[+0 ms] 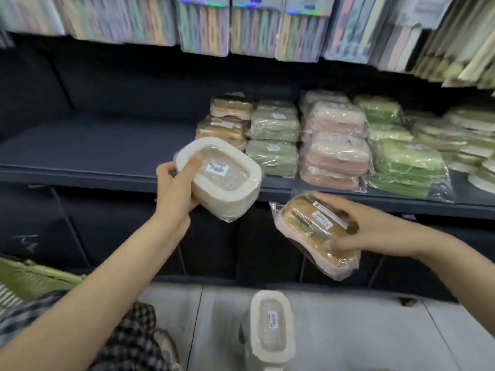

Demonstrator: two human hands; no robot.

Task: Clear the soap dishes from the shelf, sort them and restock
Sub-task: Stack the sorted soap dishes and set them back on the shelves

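My left hand (176,183) grips a wrapped cream soap dish (223,180) at the dark shelf (88,153) edge, my right hand (375,231) clutches a wrapped pink-and-tan soap dish (308,231) below it, stacked dishes (334,145) fill the shelf's right side, another cream dish (272,328) stands on the floor.

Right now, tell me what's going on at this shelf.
A person is sorting wrapped soap dishes. The left hand holds a cream soap dish, the right hand a pink and brown one, both in front of the dark shelf. Pink and green stacks fill the shelf's right part. Another cream dish stands on the floor.
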